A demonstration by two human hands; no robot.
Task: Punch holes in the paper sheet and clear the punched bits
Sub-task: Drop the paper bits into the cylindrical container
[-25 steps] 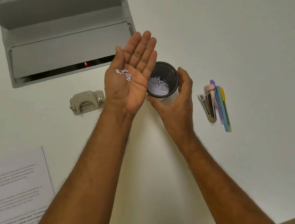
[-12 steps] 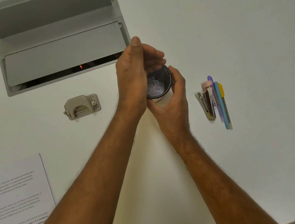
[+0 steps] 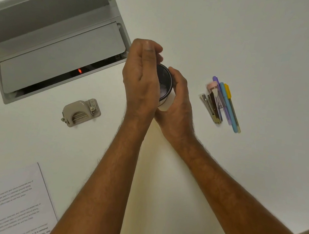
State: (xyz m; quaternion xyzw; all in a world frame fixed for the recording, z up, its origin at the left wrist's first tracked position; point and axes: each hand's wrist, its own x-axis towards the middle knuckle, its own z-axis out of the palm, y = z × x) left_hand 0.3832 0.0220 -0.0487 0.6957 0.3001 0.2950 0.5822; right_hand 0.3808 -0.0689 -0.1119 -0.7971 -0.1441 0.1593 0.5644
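The left hand [image 3: 141, 80] is tipped over the cup [image 3: 165, 87], fingers curled above its mouth (whether they pinch anything is hidden). The right hand [image 3: 178, 104] wraps round the cup's side; pale punched bits [image 3: 162, 93] show inside. A careless tilt could scatter bits over the white table [image 3: 254, 41]. Left of the fingers lies the hole punch [image 3: 81, 111], nearer the person the paper sheet [image 3: 13, 202]; pens [image 3: 226, 104] lie right.

Soft, even light fills the white counter [image 3: 254, 41], dimmer toward the frame's corners. Shadows are faint. Wide-angle bending shows at the edges, and the printed sheet [image 3: 11, 200] at lower left looks blurred.
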